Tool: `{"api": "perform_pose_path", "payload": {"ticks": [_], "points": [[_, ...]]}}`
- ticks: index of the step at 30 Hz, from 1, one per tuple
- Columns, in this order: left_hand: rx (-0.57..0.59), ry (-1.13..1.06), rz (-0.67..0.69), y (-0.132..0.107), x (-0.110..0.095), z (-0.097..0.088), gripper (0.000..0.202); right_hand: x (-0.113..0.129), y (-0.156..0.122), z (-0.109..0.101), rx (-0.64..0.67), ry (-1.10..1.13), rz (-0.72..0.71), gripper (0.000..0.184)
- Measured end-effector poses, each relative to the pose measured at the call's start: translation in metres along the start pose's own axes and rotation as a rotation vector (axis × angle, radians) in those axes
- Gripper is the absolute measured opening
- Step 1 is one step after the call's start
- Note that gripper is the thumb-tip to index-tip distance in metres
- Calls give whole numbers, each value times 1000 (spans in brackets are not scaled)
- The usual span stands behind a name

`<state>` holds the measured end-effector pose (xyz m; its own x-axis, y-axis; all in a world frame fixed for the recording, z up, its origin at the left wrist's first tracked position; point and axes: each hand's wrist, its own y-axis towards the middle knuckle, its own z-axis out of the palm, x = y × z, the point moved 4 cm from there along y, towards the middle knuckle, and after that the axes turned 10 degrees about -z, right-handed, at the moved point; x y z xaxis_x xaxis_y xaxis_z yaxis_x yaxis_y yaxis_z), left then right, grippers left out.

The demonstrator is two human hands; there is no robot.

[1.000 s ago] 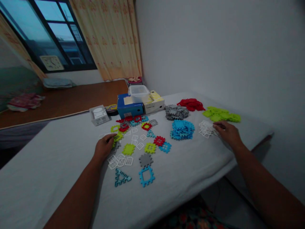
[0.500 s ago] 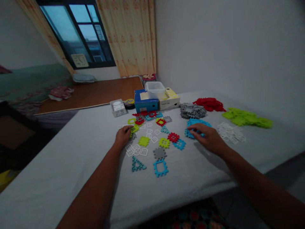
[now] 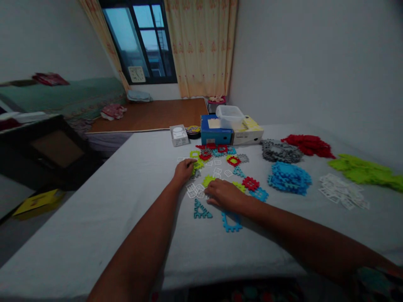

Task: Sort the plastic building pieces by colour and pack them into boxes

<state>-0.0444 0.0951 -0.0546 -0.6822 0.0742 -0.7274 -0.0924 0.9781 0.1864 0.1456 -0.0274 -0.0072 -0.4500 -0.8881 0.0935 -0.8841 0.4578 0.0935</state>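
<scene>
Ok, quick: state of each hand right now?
Left hand: fingers curled by the lime-green pieces; grip can't be told.
Right hand: fingers bent near the white pieces; grip can't be told.

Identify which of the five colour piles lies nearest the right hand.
The blue pile: it is closest to the right hand. The grey pile lies behind it; the red, green and white ones are farther right.

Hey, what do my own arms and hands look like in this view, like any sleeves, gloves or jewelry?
Your left hand and right hand are ungloved. The left forearm and right forearm are bare, with no watch or bracelet showing. Dark, multicolored patterned cloth by your right arm looks like a sleeve. Rings are too small to judge.
</scene>
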Motion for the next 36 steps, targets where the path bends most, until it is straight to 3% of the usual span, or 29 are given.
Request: {"api": "perform_pose_path", "payload": {"ticks": [10, 14, 18, 23, 26, 29, 33, 36], "points": [[5, 8, -1, -2, -2, -2, 38, -6, -9, 13, -75, -47, 7, 22], [1, 14, 1, -2, -2, -3, 38, -15, -18, -2, -169, 15, -8, 22], [10, 18, 9, -1, -4, -5, 38, -32, -47, -29, -305, 125, 82, 19], [29, 32, -13, 0, -3, -6, 42, -61, -123, -46, -468, 315, 318, 14], [28, 59, 7, 1, -3, -7, 43, -89, -195, -49, -631, 298, 550, 21], [13, 88, 18, 2, -3, -9, 43, -118, -281, -50, -809, 138, 821, 28], [6, 118, -14, 4, -3, -9, 44, -141, -370, -43, -830, -79, 1042, 34], [8, 124, -9, 4, -4, -10, 43, -145, -397, -34, -791, -126, 1092, 36]]}}
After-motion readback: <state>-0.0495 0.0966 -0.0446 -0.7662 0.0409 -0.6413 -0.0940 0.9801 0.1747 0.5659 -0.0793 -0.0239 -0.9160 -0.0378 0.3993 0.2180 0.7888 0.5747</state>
